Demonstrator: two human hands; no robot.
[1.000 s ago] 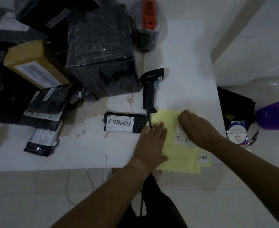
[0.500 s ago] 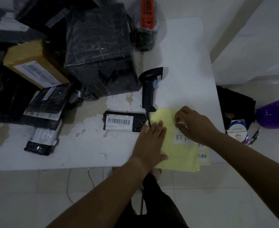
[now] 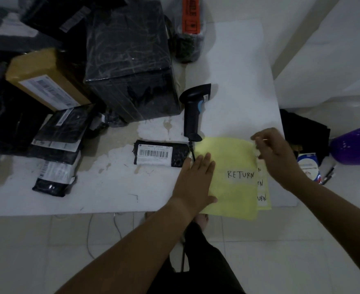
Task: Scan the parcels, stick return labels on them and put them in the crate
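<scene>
A yellow label sheet (image 3: pixel 228 194) lies at the table's front edge, with a white "RETURN" label (image 3: pixel 241 174) still on it. My left hand (image 3: pixel 196 177) presses flat on the sheet's left side. My right hand (image 3: pixel 274 153) is raised above the sheet's right edge and pinches a peeled white label (image 3: pixel 256 148) between its fingertips. A small black parcel (image 3: pixel 160 154) with a barcode label lies just left of the sheet. The black barcode scanner (image 3: pixel 192 112) lies on the table behind the sheet.
The white table (image 3: pixel 111 187) holds a large black-wrapped box (image 3: pixel 130 60), a brown box (image 3: pixel 45 81), flat black mailers (image 3: pixel 58 145) at left and a parcel with an orange sticker (image 3: pixel 190 28) at the back. A purple basket (image 3: pixel 359 143) and a black bag (image 3: pixel 302 130) sit on the floor at right.
My right hand has lifted off the sheet and pulled a label up to the right, uncovering the "RETURN" label below. My left hand stays flat on the sheet.
</scene>
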